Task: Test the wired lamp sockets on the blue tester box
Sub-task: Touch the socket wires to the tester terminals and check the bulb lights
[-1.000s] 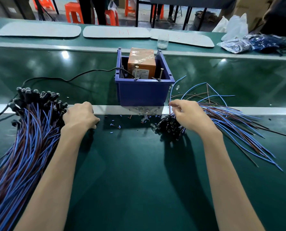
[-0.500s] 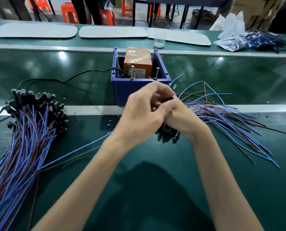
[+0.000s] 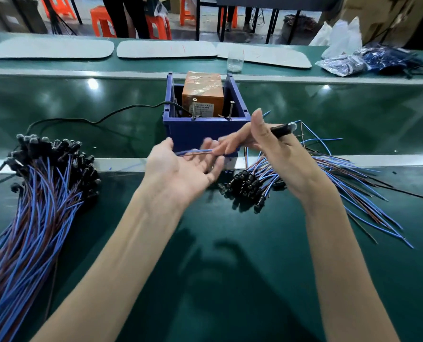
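Black socket [image 3: 282, 129] between both hands.

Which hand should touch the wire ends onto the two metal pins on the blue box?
Probably the left hand: the wire ends lie at its fingers, close before the blue box. The right hand is busy holding the socket.

2 socket heaps [image 3: 45, 174] [image 3: 252, 183], 1 blue box [image 3: 205, 129], 3 mats [image 3: 50, 48] [image 3: 166, 49] [image 3: 274, 55].
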Demonstrator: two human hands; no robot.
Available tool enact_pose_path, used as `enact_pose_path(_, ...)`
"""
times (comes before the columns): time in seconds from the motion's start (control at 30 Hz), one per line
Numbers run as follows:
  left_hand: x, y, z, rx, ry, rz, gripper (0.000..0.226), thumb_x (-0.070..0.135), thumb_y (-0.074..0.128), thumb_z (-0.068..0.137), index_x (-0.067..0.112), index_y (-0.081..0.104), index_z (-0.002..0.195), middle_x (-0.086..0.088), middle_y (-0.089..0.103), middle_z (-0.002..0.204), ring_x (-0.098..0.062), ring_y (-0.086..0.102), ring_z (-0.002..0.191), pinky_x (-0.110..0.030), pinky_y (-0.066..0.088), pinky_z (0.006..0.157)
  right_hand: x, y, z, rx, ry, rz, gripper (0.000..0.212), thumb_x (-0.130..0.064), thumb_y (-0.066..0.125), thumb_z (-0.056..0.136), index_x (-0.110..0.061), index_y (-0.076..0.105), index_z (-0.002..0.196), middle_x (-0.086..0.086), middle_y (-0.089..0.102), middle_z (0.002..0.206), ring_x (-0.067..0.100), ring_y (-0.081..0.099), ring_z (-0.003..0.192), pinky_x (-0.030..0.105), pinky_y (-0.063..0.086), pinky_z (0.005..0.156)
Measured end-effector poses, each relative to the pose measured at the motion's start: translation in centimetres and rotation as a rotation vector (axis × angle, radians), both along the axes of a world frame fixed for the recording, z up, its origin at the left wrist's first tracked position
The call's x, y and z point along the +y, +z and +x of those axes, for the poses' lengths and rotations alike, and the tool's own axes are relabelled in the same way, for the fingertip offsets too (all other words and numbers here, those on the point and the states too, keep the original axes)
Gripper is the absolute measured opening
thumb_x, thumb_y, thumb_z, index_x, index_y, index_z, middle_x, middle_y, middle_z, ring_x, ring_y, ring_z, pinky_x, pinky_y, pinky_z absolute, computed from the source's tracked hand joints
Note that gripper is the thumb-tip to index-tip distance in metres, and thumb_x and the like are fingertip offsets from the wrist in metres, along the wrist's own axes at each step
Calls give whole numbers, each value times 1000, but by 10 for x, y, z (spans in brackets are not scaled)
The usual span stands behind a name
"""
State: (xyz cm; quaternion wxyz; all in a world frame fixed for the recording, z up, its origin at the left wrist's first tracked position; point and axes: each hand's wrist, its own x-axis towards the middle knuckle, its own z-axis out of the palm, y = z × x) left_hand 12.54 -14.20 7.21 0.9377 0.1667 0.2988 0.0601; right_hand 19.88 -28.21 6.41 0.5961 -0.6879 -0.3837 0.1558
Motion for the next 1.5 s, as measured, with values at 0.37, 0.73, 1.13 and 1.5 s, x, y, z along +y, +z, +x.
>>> enact_pose_path(0.37, -4, -11, 8, -14, -300, 392, 34, 28, 31, 105, 15, 54, 83, 9, 38, 47, -4, 33, 36, -12, 32, 42, 2, 4, 4, 162, -214, -47, 47, -42, 44, 100, -12, 65, 71, 3, 26, 58, 9, 21, 44, 17, 21, 41)
enact_pose_path(0.73, -22, -19, 9, -115, -717, 1068, 32, 26, 44, 101, 14, 69, 87, 6, 69, 63, -4, 63, 56, -15, 52, 59, 6, -6, 13, 116, -427, -185, 34, -40, 50, 98, -17, 73, 87, -6, 69, 72, -2, 50, 51, 8, 36, 49)
enact_pose_path(1.13, 3, -22, 11, -95, -461, 1271, 15, 25, 58, 95, 22, 72, 90, 9, 67, 72, -1, 62, 67, -16, 55, 72, 16, -10, 1, 170, -252, -188, 27, -4, 56, 94, -8, 63, 69, -1, 67, 57, 13, 62, 45, 16, 48, 54)
enact_pose_path(1.5, 7, -30, 9, -265, -263, 1246, 21, 2, 71, 83, 22, 72, 86, 7, 73, 76, -7, 69, 72, -23, 58, 69, 19, -12, -1, 263, -224, -87, 31, -18, 54, 98, -11, 66, 70, 5, 73, 66, 19, 71, 58, 14, 51, 52)
